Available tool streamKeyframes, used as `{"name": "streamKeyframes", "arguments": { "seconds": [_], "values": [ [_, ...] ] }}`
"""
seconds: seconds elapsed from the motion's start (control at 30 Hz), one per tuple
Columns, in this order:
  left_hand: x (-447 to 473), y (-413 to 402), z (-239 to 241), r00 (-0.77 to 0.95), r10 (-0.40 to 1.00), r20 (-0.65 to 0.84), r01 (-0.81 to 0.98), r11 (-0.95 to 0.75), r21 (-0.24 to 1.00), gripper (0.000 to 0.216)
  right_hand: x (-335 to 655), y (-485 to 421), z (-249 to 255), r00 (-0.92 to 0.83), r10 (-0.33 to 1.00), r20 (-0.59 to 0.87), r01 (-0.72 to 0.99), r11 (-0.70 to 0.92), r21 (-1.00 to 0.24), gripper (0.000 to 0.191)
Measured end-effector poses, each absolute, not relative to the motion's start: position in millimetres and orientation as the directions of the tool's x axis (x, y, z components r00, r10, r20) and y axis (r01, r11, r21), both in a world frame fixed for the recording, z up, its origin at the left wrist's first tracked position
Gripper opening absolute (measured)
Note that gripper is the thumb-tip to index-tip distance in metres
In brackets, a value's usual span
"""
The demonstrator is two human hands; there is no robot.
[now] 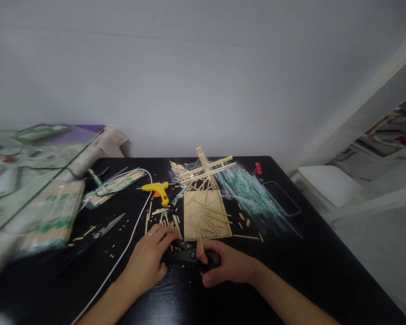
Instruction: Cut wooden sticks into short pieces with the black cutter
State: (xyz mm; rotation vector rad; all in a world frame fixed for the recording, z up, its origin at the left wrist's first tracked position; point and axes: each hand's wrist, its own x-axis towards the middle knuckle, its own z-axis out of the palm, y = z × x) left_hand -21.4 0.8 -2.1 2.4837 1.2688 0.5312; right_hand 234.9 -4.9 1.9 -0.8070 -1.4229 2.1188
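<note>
My left hand (pixel 149 255) lies over the left end of a black pivoted hand tool (pixel 184 255), perhaps a cutter, with its fingers curled on it. My right hand (pixel 232 264) is closed at the tool's other end, and a thin wooden stick (pixel 200 241) rises from between its fingers. Just beyond lies a flat square panel of sticks (pixel 192 212), with several loose sticks (pixel 209 219) across it. Behind the panel stands a windmill-like frame (pixel 206 169) of crossed sticks. Short cut pieces (pixel 169 221) are scattered to the panel's left. My fingers hide part of the tool.
A yellow glue gun (pixel 158 189) lies left of the panel, near a white cable (pixel 135 225). Scissors (pixel 110 225) and packs of sticks (pixel 54 214) are further left. Green-and-clear wrappers (pixel 250 192), a phone (pixel 282 198) and a red object (pixel 258 168) lie right.
</note>
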Motion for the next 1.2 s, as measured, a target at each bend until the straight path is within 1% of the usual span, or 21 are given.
{"name": "streamKeyframes", "arguments": {
  "seconds": [0.13, 0.2, 0.3, 0.4, 0.5, 0.73, 0.87, 1.1, 1.2],
  "values": [
    [-23, -1, -5, 0.466, 0.866, 0.179, 0.774, -0.498, 0.392, 0.067, 233, -6, 4, -0.717, 0.671, -0.192, -0.044, -0.318, -0.947, 0.062],
    [-23, -1, -5, 0.444, 0.884, 0.147, 0.793, -0.464, 0.394, 0.066, 233, -5, 3, -0.713, 0.678, -0.181, -0.039, -0.296, -0.954, 0.061],
    [-24, 0, -4, 0.45, 0.889, 0.082, 0.798, -0.441, 0.41, 0.066, 234, -4, 4, -0.688, 0.702, -0.186, 0.023, -0.235, -0.972, 0.06],
    [-23, 2, -3, 0.48, 0.876, 0.052, 0.786, -0.456, 0.418, 0.068, 235, -3, 5, -0.673, 0.71, -0.206, 0.094, -0.194, -0.977, 0.057],
    [-23, 4, -3, 0.5, 0.865, 0.038, 0.777, -0.468, 0.421, 0.071, 234, -2, 8, -0.678, 0.711, -0.187, 0.097, -0.166, -0.981, 0.058],
    [-24, 4, -6, 0.513, 0.858, 0.024, 0.767, -0.471, 0.435, 0.072, 232, -3, 10, -0.674, 0.71, -0.205, 0.089, -0.198, -0.976, 0.061],
    [-20, 4, -2, 0.507, 0.862, 0.004, 0.772, -0.457, 0.442, 0.071, 230, -5, 9, -0.66, 0.728, -0.184, 0.062, -0.191, -0.98, 0.063],
    [-19, 5, -4, 0.55, 0.835, 0.022, 0.737, -0.498, 0.456, 0.069, 225, -10, 9, -0.657, 0.731, -0.185, 0.052, -0.201, -0.978, 0.07],
    [-20, 6, -6, 0.563, 0.826, 0.027, 0.726, -0.51, 0.461, 0.074, 223, -12, 10, -0.647, 0.746, -0.161, 0.002, -0.209, -0.978, 0.072]
  ]
}}
